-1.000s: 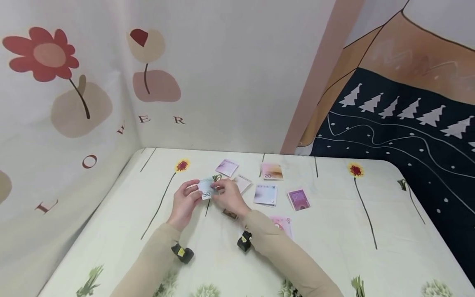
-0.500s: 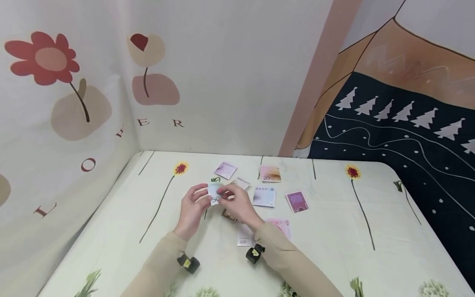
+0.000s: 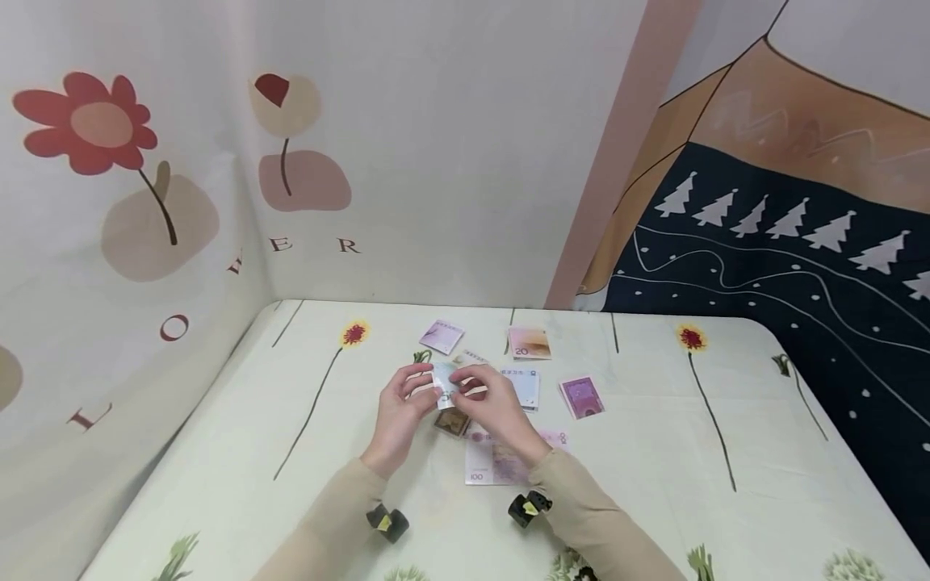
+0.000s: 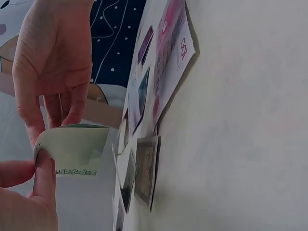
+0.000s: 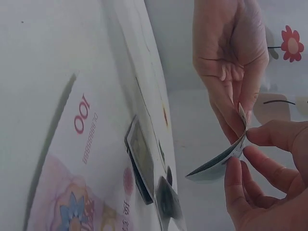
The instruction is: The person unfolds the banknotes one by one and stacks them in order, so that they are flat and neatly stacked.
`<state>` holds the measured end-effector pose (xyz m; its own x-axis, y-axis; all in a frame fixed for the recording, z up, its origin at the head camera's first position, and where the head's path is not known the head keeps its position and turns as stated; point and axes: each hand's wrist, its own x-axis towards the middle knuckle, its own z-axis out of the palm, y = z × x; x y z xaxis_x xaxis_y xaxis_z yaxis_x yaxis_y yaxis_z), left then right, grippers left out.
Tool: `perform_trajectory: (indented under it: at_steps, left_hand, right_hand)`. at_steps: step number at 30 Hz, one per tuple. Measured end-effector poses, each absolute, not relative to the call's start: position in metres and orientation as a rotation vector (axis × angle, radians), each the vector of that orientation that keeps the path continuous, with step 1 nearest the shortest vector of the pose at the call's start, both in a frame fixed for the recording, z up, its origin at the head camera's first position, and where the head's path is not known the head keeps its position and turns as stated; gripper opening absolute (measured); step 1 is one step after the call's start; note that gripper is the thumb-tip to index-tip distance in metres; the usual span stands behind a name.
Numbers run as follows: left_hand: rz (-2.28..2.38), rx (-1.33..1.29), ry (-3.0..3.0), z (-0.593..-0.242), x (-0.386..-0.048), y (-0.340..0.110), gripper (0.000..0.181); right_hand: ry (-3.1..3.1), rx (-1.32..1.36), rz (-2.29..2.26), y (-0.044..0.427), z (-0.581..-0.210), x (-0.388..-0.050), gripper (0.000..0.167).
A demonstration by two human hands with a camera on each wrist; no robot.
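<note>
Left hand (image 3: 396, 410) and right hand (image 3: 501, 410) both pinch the green note (image 3: 442, 381), held between them above the tabletop (image 3: 639, 460). Brown note (image 3: 452, 424) lies below, between the hands; 100 note (image 3: 481, 466) lies below the right hand.

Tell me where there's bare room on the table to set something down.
Bare table: right of the dark purple note, and left of the left hand; only printed plants there. Crowded: the middle, where notes spread from the 20 note to the 100 note.
</note>
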<state>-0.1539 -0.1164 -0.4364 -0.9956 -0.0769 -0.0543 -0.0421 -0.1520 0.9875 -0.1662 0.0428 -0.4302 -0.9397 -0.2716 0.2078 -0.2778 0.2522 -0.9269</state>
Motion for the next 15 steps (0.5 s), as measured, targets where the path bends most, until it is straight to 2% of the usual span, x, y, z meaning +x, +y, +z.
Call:
perform_trajectory:
  at_steps: [6, 15]
  left_hand:
    - [-2.366, 0.056, -2.048, -0.436, -0.152, -0.104, 0.041]
    - [-2.284, -0.141, -2.125, -0.427, -0.149, -0.083, 0.042]
  right_hand:
    - [-2.463, 0.521, 1.825, 0.053, -0.427, -0.164, 0.022]
    - [-2.475, 0.393, 1.791, 0.07, -0.414, -0.164, 0.009]
